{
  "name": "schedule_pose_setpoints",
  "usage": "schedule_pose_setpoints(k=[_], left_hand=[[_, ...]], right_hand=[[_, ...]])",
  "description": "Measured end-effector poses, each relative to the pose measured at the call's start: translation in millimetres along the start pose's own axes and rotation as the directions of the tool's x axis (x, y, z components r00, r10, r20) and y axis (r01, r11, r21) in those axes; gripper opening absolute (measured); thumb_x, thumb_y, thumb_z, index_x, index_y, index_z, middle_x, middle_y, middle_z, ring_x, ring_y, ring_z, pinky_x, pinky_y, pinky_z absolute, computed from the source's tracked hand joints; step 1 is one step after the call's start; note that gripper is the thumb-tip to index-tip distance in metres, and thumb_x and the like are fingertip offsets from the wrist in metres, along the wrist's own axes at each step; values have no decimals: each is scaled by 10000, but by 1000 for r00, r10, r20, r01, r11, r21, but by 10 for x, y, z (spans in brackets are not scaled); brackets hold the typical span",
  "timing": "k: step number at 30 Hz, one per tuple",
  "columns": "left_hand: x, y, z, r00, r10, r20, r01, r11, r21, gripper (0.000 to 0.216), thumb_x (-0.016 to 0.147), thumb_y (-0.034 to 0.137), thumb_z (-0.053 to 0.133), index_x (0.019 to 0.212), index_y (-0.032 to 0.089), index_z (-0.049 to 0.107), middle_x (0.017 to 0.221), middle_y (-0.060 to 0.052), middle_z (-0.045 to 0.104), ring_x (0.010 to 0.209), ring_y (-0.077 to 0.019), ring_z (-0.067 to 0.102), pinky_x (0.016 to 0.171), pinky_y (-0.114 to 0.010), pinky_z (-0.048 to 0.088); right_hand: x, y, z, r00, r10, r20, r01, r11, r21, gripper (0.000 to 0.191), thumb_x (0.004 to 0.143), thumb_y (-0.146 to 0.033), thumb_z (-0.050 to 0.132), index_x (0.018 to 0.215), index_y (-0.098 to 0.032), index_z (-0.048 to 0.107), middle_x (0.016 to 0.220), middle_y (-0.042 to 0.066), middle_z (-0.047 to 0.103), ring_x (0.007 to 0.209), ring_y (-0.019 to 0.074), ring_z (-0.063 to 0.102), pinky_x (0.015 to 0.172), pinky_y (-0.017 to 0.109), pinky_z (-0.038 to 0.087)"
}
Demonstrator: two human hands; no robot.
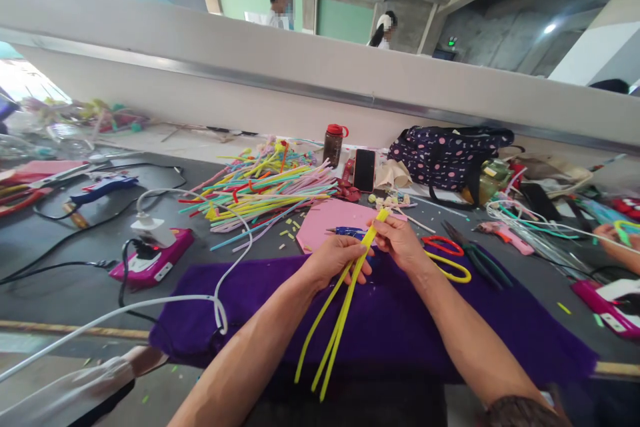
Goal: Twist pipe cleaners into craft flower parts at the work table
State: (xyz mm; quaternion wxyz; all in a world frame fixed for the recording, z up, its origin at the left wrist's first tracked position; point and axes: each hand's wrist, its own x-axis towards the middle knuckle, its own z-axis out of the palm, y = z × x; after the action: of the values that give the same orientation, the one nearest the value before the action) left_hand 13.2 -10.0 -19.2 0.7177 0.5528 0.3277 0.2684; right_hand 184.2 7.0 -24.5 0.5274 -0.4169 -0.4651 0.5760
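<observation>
A small bundle of yellow pipe cleaners (334,340) slants between my hands, its loose ends hanging down over the table's front edge. Partway along it, my left hand (340,261) pinches the strands. My right hand (396,238) grips the bundle near its upper end, where the strands lie close together. Beneath both hands spreads a purple cloth (420,313). Just behind them are a pink board (320,230) and a blue pen (345,231). Pliers (480,257) and scissors with red and yellow handles (453,265) lie right of my right hand.
Loose coloured pipe cleaners (270,187) are heaped behind on the left. A phone (365,170), a bottle (334,145) and a patterned bag (450,153) stand farther back. Left is a pink power strip (160,260) with a white cable (150,303). A co-worker's hand (620,243) shows at right.
</observation>
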Motion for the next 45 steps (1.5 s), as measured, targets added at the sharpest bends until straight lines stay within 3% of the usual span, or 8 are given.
schedule_pose_setpoints(k=[12,18,22,25,27,32,40,45], left_hand=[[-100,163,-82,961,114,-252,-19,937,350,273,772,354,441,785,129,595,561,-14,604,363,-78,499,348,-165,331],[-150,585,-605,793,422,-440,194,509,839,307,787,334,409,739,149,649,582,-40,624,513,-128,554,513,-218,400],[-102,626,-806,661,416,-625,585,236,776,287,782,291,421,839,139,657,860,-152,647,846,-268,584,704,-335,421],[-102,561,-739,611,561,-558,556,198,807,370,735,302,509,1083,198,580,1158,-144,542,1066,-306,475,821,-384,384],[-94,522,-603,637,606,-477,396,274,876,347,760,300,473,1080,232,589,1113,-95,580,1010,-261,520,793,-335,401],[20,404,-181,939,274,-210,-76,756,650,295,742,393,496,675,161,666,613,-17,642,417,-86,503,443,-188,365],[155,138,-78,990,77,-119,-53,980,192,258,676,379,599,659,123,607,558,-10,606,330,-33,410,306,-150,227],[162,126,-193,993,67,-102,-66,998,8,249,662,353,612,639,106,591,525,-9,587,298,-15,357,288,-154,207]], right_hand=[[-27,-2,20,997,43,-63,-48,996,-78,307,663,-423,647,703,-120,617,494,-13,539,337,45,410,305,165,203],[-3,-45,-56,999,40,-30,-38,998,57,284,668,-415,645,701,-135,607,498,-21,534,332,38,381,312,173,218],[0,-60,-63,999,37,-39,-34,997,69,286,674,-420,638,694,-139,589,501,-24,518,341,39,375,311,168,215],[-3,-56,-49,998,26,-60,-24,999,47,299,672,-427,638,702,-133,589,510,-19,521,353,39,388,308,158,208],[-4,-56,-40,998,23,-65,-21,999,37,304,678,-427,634,718,-128,598,518,-18,526,356,35,393,306,151,200],[2,-63,-36,997,-3,-78,6,999,40,309,676,-433,630,726,-129,603,534,-15,545,349,28,400,301,143,199],[31,-17,-9,997,-10,-72,8,1000,-27,321,673,-442,620,772,-137,604,594,-1,567,368,45,415,314,161,224],[-22,-64,-5,898,-399,-186,312,875,-369,317,748,-388,550,1017,-221,556,863,34,597,503,91,494,416,214,374]])
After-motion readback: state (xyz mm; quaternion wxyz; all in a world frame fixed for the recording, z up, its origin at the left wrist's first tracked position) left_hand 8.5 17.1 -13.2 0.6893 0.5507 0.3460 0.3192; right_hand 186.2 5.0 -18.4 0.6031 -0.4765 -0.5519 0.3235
